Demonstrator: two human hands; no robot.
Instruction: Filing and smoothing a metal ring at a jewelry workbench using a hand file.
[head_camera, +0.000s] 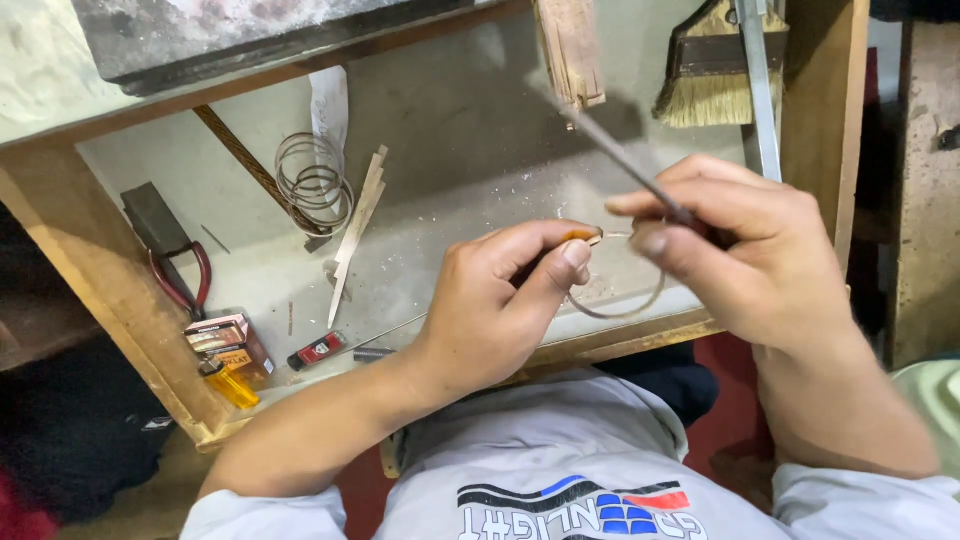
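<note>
While the left hand (505, 300) pinches a thin metal ring (625, 305) between thumb and forefinger, the right hand (745, 245) closes its fingers on a slender file (620, 155) and lays its blurred shaft across the ring's top edge. Both hands are clamped on their objects and meet just above the front lip of the wooden counter (620, 340), a shallow tray-like work surface dusted with pale filings. The ring hangs below the left fingertips, and the lower arc shows clear against the counter's grey floor.

Left of the ring, well apart from it, a coil of wire hoops (315, 180) rests against the back wall, with a few pale metal strips (358, 225) leaning beside the coil. Farther left of the ring lie red-handled pliers (185, 285), a small printed box (228, 340), a yellow lighter (230, 385) and a short red-and-black object (318, 350). Behind the ring, at the counter's back right, a bristle brush (712, 70) stands by a worn wooden peg (572, 50). The person's grey shirt (560, 450) fills the foreground below the ring.
</note>
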